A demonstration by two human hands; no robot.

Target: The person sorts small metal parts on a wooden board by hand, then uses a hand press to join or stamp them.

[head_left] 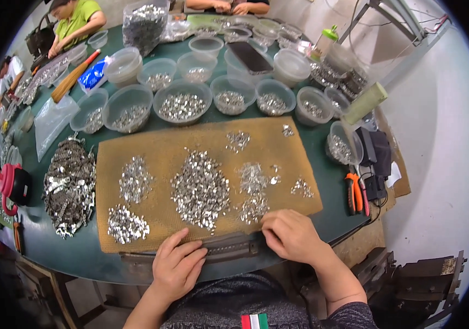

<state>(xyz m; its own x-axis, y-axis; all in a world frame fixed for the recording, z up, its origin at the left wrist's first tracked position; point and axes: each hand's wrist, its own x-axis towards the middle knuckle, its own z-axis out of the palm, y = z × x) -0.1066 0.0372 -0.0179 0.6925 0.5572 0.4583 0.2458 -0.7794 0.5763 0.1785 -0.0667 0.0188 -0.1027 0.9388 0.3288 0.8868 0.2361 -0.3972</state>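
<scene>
Several piles of small shiny metal pieces lie on a tan textured mat (284,164), the biggest metal pile (200,189) in the middle. At the mat's front edge sits a dark metal bar (229,249) with a row of small pieces along it. My left hand (178,262) rests on the bar's left part, fingers stretched out and apart, holding nothing visible. My right hand (290,237) is at the bar's right end, beside a small pile of thin metal pieces (253,209). Its fingers are pinched together; whatever they hold is hidden.
Clear plastic bowls (182,101) of metal pieces line the mat's far side. A heap of linked metal bands (70,186) lies left, near a pink-and-black cup (12,183). Orange-handled pliers (354,193) lie right. A phone (250,57) rests on bowls. Other people work across the table.
</scene>
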